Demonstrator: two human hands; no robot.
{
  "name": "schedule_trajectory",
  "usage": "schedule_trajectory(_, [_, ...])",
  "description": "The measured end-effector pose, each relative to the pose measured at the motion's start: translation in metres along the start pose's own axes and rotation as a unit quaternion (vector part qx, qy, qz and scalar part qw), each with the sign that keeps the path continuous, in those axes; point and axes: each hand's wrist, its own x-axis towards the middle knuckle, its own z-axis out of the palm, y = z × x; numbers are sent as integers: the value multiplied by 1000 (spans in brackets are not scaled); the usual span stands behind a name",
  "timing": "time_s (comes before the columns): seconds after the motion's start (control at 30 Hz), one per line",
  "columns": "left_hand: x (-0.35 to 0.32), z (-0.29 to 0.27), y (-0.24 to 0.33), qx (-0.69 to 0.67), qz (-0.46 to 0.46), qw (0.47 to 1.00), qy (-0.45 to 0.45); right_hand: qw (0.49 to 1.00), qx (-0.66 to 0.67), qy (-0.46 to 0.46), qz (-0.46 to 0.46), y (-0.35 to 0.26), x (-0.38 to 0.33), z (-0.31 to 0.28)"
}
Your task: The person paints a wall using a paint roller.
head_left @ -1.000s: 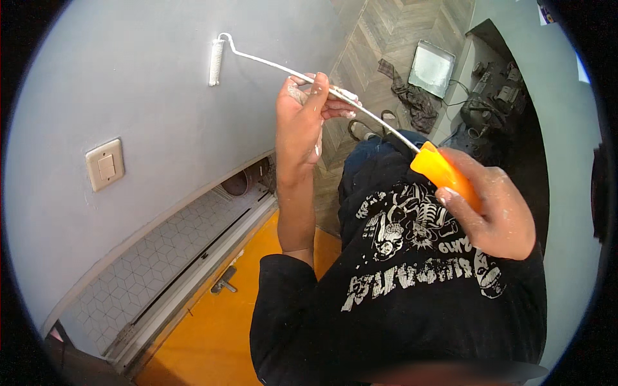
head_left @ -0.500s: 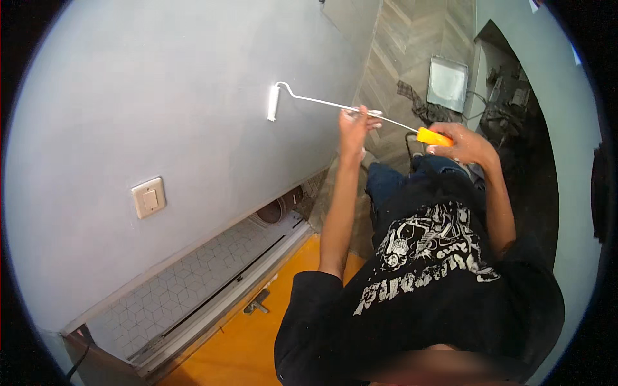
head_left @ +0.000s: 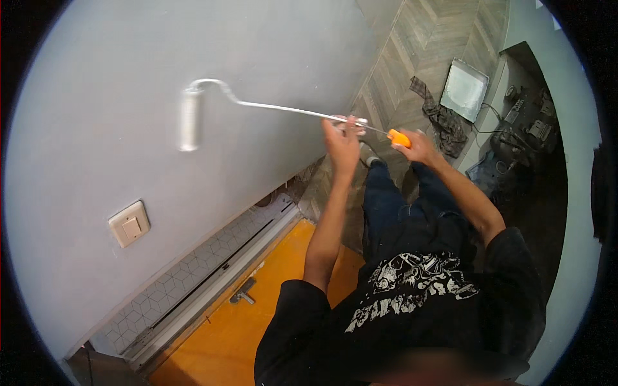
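A paint roller (head_left: 270, 107) with a long, bent metal rod reaches across in front of the grey wall (head_left: 257, 154). Its white roller sleeve (head_left: 189, 121) is at the left, somewhat blurred; I cannot tell whether it touches the wall. My left hand (head_left: 344, 141) has its fingers closed around the rod, with white paint smears on the fingertips. The orange handle (head_left: 399, 137) is gripped by my right hand (head_left: 421, 149), farther right. Part of the handle is hidden in that palm.
A light switch (head_left: 129, 223) is on the wall below the sleeve. At the far right, a paint tray (head_left: 465, 90) with white paint lies beside a dark checked cloth (head_left: 444, 122), near dark tools and cables (head_left: 521, 138). An orange door (head_left: 257, 321) with a handle is at lower left.
The roller sleeve has moved left and appears larger. Both hands have shifted left with it, the right hand more than the left. The view has also shifted.
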Motion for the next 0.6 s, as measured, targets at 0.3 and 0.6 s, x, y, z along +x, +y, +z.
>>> schedule_trajectory(0.3, [-11, 16, -86, -6, -88, 990, -113, 995, -17, 4, 102, 36, -76, 2])
schedule_trajectory(0.6, [-32, 35, -122, -89, -98, 986, -101, 987, -55, -10, 154, 41, -116, -11])
